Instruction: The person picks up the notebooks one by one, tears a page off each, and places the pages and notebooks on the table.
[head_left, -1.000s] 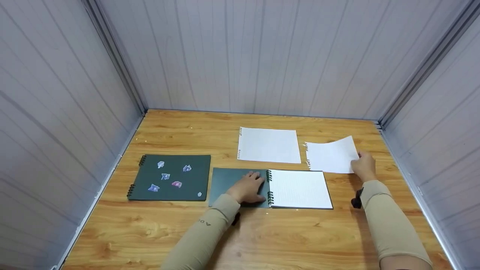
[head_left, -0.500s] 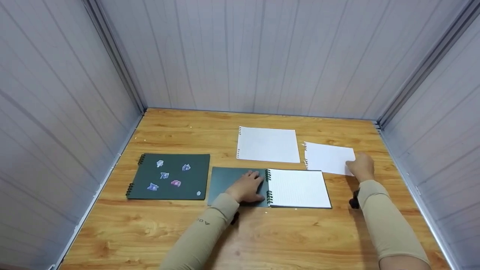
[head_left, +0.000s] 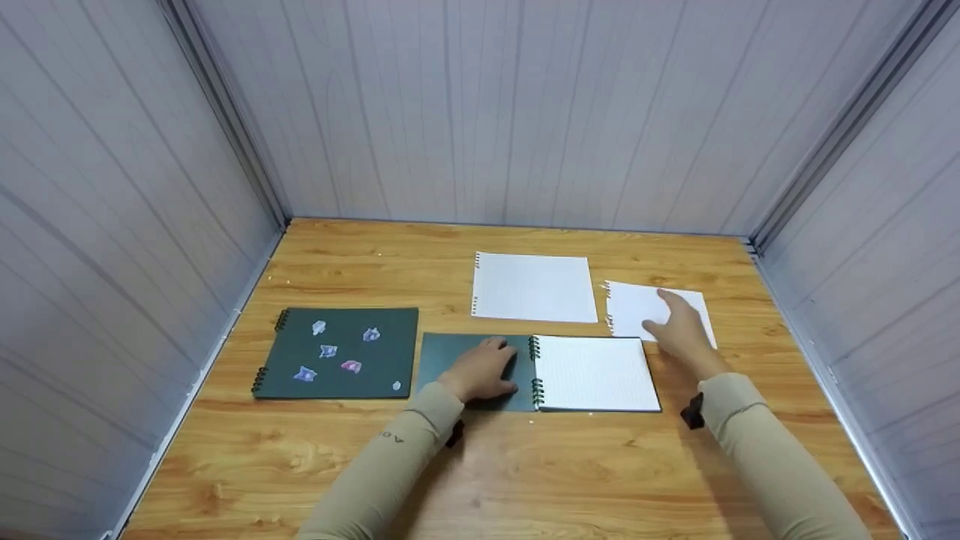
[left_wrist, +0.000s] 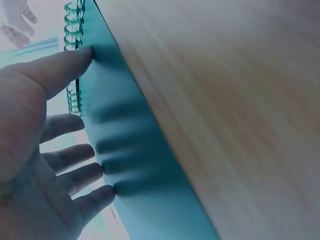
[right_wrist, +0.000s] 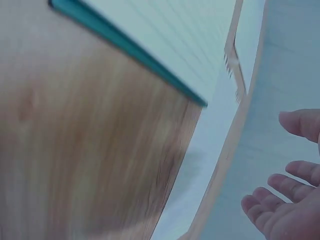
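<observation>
A spiral notebook (head_left: 598,375) lies open, its dark green cover (head_left: 442,364) folded out left and a lined white page on the right. My left hand (head_left: 480,370) rests on that cover; in the left wrist view its fingertips touch the green surface (left_wrist: 155,180) near the rings. Over a torn loose sheet (head_left: 634,304) at the right is my right hand (head_left: 681,330), thumb and fingers spread and holding nothing. The right wrist view has this hand (right_wrist: 292,200) at the right edge, with the white sheet (right_wrist: 197,170) beyond the notebook's corner.
Another loose sheet (head_left: 534,287) with a ragged left edge lies behind the notebook. To the left is a closed dark green spiral notebook (head_left: 300,341) with several animal stickers. Pale panel walls (head_left: 480,112) enclose the wooden table (head_left: 525,480) at the back and sides.
My right hand lowered the torn sheet flat, let go of its right edge, and moved left over it with fingers spread. The left hand stays on the cover.
</observation>
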